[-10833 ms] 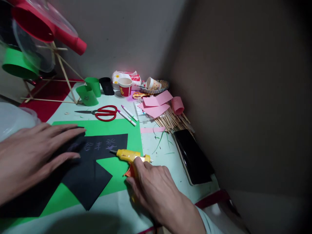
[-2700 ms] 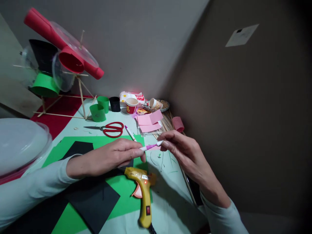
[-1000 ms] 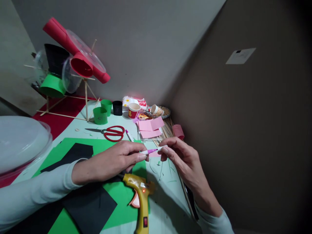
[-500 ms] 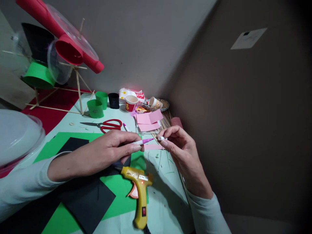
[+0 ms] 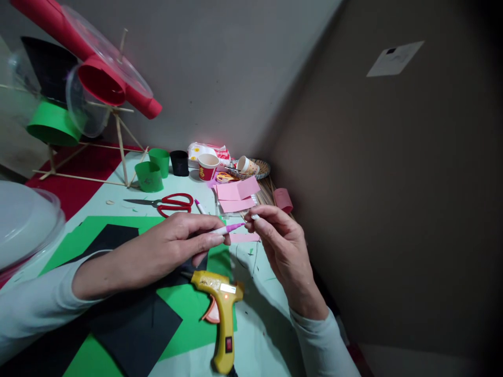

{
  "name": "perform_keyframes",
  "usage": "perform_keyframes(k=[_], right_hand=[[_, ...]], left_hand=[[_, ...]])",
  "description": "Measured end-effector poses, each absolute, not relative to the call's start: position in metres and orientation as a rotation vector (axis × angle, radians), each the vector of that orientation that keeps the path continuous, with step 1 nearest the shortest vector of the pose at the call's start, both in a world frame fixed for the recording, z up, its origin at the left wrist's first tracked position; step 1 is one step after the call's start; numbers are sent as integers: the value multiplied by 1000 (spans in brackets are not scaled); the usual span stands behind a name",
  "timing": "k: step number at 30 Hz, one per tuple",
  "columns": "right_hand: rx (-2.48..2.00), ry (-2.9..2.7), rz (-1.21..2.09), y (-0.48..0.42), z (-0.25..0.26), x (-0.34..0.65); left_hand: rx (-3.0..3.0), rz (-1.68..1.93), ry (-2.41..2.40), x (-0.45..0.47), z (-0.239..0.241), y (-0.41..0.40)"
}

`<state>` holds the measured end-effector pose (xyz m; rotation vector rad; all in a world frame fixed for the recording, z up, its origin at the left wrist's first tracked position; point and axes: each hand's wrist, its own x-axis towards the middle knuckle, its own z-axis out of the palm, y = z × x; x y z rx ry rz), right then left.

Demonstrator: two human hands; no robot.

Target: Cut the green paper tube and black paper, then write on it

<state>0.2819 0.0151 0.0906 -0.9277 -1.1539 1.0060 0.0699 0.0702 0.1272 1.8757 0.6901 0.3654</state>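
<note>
My left hand (image 5: 175, 243) is closed around a white marker with a pink-purple front end (image 5: 231, 229), which points to the right. Between the thumb and fingers of my right hand (image 5: 283, 243) is a small white piece (image 5: 255, 217), partly covered by the fingertips. The marker's tip is close beside my right fingers; whether it touches them I cannot tell. Below my hands lies a yellow glue gun (image 5: 223, 314) with a lit red light. Black sheets (image 5: 137, 327) rest on a green sheet (image 5: 206, 329) under my left arm.
Red-handled scissors (image 5: 173, 203) and a second purple-ended marker (image 5: 200, 206) lie beyond my left hand. Pink paper pieces (image 5: 236, 193), green cups (image 5: 149, 177), a black cup (image 5: 179, 163) and a red paper cup (image 5: 207, 166) stand farther back. A stick frame (image 5: 121, 141) carries rolled tubes at left.
My right hand has moved slightly left, bringing the white piece closer to the marker. The whole view has shifted a little. My left hand keeps its hold on the marker.
</note>
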Motion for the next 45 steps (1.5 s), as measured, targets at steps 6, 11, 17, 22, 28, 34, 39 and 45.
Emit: perform_keyframes(k=[6, 11, 17, 22, 28, 34, 39, 45], right_hand=[[-910, -1059, 941, 17, 90, 284], [-966, -1026, 846, 14, 95, 281], [-899, -990, 874, 11, 98, 273], [-881, -1011, 928, 10, 96, 274], [-862, -1049, 976, 7, 96, 273], [-822, -1047, 891, 6, 96, 278], [-841, -1081, 901, 6, 93, 277], [-902, -1170, 861, 4, 89, 269]], left_hand=[[1837, 335, 691, 70, 122, 71], [1785, 327, 633, 77, 115, 71], [1794, 320, 630, 80, 118, 68], [1807, 296, 647, 80, 123, 67], [1799, 308, 631, 81, 122, 68], [1810, 331, 641, 80, 120, 69], [1834, 366, 636, 80, 119, 69], [1791, 377, 621, 80, 118, 67]])
